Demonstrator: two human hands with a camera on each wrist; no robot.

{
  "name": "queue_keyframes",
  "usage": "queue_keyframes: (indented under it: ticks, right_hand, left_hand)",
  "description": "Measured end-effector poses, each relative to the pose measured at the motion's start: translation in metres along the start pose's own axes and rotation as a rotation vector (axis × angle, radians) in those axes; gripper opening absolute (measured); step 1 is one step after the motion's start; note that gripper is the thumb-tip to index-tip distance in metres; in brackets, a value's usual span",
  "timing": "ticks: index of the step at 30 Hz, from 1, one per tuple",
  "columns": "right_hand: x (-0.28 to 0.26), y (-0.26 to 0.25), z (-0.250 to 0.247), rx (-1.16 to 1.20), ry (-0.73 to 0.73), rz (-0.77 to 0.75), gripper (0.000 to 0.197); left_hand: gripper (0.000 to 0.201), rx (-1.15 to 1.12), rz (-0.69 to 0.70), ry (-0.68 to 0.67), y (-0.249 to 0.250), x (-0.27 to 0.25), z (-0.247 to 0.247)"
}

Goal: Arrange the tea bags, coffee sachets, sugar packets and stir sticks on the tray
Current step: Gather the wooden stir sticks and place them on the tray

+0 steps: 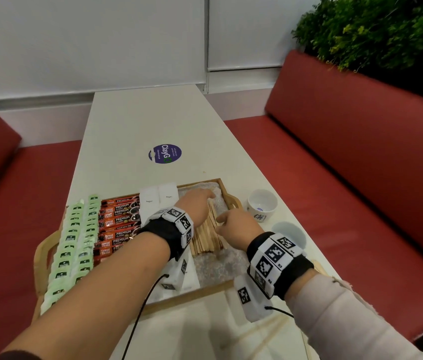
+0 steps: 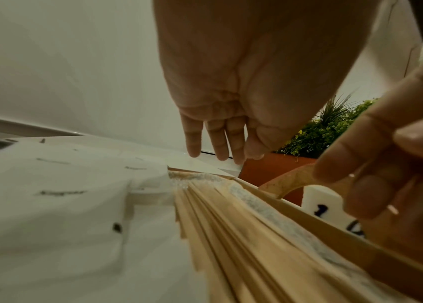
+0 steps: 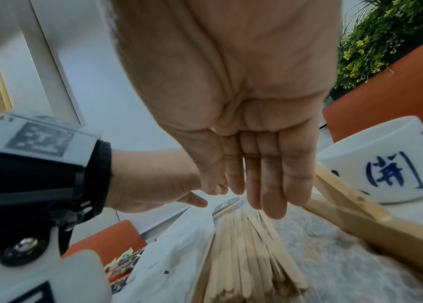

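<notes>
Most of the arranging looks done. On the wooden tray [image 1: 227, 194], well to the left of the left hand [image 1: 196, 201], the green tea bags [image 1: 76, 237] lie in two overlapping columns; just beside them, nearer that hand, sit the stacked coffee sachets [image 1: 118, 224], and the white sugar packets [image 1: 159, 201] lie directly beside its wrist. The stir sticks [image 1: 206, 237] form a fanned bundle between the two hands, under their fingers. The left hand is spread flat with straight fingers reaching over the far tips of the sticks; whether it touches them I cannot tell. The right hand [image 1: 232, 224] is likewise flat, fingers together and extended, its fingertips [image 3: 273, 201] at the sticks' right edge, holding nothing. A white cup [image 1: 261, 206] stands off the tray, just beyond the right hand. My judgement is that what remains is squaring the splayed sticks into a tidy row; pale sticks, seemingly, lie blurred on the table near the right wrist and may still need placing.
</notes>
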State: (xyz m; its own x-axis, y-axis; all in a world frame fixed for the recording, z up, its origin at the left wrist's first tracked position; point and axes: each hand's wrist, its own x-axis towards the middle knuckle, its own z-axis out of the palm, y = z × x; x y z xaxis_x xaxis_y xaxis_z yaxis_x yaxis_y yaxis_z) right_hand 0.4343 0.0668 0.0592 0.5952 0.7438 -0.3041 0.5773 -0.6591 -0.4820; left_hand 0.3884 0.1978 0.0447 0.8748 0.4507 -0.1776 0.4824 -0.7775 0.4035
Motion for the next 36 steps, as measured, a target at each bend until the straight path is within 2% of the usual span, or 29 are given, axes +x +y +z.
queue_keyframes:
  ticks: [3, 7, 14, 22, 25, 31, 33, 36]
  right_hand:
    - [-0.022, 0.003, -0.001, 0.087, 0.090, -0.024, 0.034]
    - [-0.057, 0.015, -0.004, 0.168, 0.196, -0.009, 0.028]
    - [-0.108, 0.054, -0.016, 0.260, 0.343, 0.089, 0.013]
    - [-0.134, 0.114, -0.019, 0.200, 0.336, 0.264, 0.025]
    - [-0.134, 0.137, -0.016, 0.110, 0.259, 0.305, 0.032]
    - [-0.132, 0.172, -0.009, 0.017, 0.157, 0.444, 0.044]
    - [-0.134, 0.181, -0.008, -0.009, 0.138, 0.472, 0.054]
    - [-0.135, 0.192, -0.004, -0.038, 0.084, 0.486, 0.064]
  left_hand:
    - [0.048, -0.035, 0.015, 0.081, 0.010, -0.018, 0.002]
    - [0.035, -0.084, 0.058, 0.193, 0.026, -0.046, 0.012]
    - [0.019, -0.148, 0.156, 0.234, 0.064, -0.094, 0.033]
    - [0.017, -0.150, 0.131, 0.044, 0.096, -0.111, 0.067]
    - [0.023, 0.012, 0.137, -0.129, 0.104, -0.112, 0.080]
    - [0.049, 0.255, 0.006, -0.438, 0.114, -0.117, 0.105]
    - [0.061, 0.305, -0.049, -0.460, 0.115, -0.119, 0.115]
    - [0.062, 0.322, -0.098, -0.386, 0.118, -0.123, 0.125]
